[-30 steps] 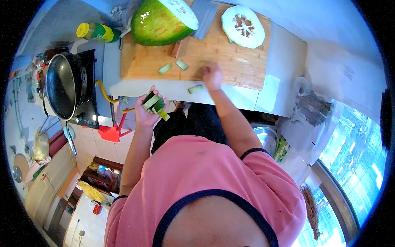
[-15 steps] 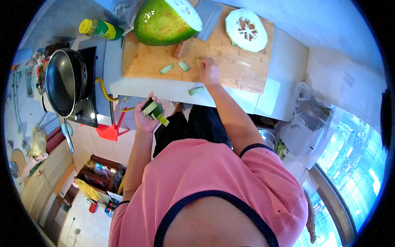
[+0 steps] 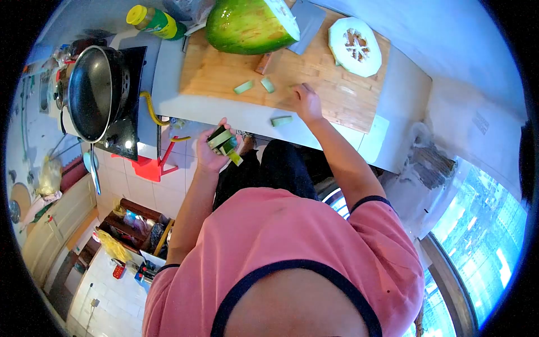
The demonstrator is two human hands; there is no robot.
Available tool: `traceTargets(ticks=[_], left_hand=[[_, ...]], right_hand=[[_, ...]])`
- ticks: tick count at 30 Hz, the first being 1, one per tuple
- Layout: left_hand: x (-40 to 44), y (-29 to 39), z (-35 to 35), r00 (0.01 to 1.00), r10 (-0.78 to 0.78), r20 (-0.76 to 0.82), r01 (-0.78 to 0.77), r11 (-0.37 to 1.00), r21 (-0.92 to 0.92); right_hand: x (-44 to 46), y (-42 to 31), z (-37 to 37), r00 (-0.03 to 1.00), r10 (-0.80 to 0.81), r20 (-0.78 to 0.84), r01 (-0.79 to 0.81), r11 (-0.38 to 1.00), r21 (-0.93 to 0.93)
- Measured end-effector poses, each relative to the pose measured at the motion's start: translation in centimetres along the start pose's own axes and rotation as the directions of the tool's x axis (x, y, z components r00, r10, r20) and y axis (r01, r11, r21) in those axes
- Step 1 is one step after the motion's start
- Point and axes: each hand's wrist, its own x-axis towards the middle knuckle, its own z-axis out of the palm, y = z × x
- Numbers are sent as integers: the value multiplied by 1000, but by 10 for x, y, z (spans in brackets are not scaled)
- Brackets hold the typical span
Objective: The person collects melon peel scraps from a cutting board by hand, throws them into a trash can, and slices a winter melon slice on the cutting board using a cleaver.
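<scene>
Several cut strips of green melon rind (image 3: pixel 220 139) lie bunched in my left hand (image 3: pixel 210 154), whose fingers close round them in front of the counter edge. My right hand (image 3: pixel 309 105) is low over the front of the wooden cutting board (image 3: pixel 213 73), fingertips pinched on a small pale-green rind piece that they mostly hide. Two loose rind pieces (image 3: pixel 268 85) rest on the board to its left. Another rind strip (image 3: pixel 281 121) is on the white counter just below. Farther back are a large cut green melon (image 3: pixel 247 28) and a peeled white melon slice (image 3: pixel 355 48).
A knife (image 3: pixel 306 25) lies behind the melon, its wooden handle (image 3: pixel 263 63) toward me. On the left, a black wok (image 3: pixel 92 92) sits on the stove beside a yellow-capped bottle (image 3: pixel 157 22). A red stool (image 3: pixel 151 167) stands below the counter.
The whole view has shifted, so the board and melon appear farther right and slightly higher. My right hand has drawn slightly toward the board's front edge; my left still holds the rind strips.
</scene>
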Motion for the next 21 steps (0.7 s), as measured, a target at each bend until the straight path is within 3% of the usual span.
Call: traceTargets(ticks=[2, 4, 5, 8, 9, 13, 15, 18, 21], left_hand=[[0, 0, -1, 1000, -9, -15, 9, 1000, -13], [-1, 2, 2, 998, -46, 37, 47, 999, -20], [-1, 3, 4, 999, -41, 36, 42, 999, -20], [-4, 5, 5, 998, -60, 22, 61, 997, -53], [-2, 7, 2, 996, -77, 32, 79, 995, -62], [4, 10, -3, 995, -97, 15, 98, 994, -52], [3, 13, -3, 994, -109, 15, 109, 993, -48], [0, 18, -11, 994, -106, 29, 107, 994, -35], [-3, 25, -17, 995, -92, 50, 93, 995, -30]], right_hand=[[-13, 20, -1, 997, 60, -45, -56, 995, 88], [-11, 41, -16, 951, 208, -227, -185, 975, 122], [-10, 54, -22, 941, 278, -192, -264, 960, 97], [-12, 35, -4, 963, 177, -202, -174, 984, 34], [-17, 27, 11, 990, 62, -124, -58, 998, 40], [-29, -24, 31, 996, 87, 6, -87, 996, 32], [-29, -10, 28, 984, 97, -152, -80, 990, 112], [-29, 16, -6, 930, 269, -250, -259, 963, 69], [-30, 3, 10, 952, 189, -242, -198, 980, -13]])
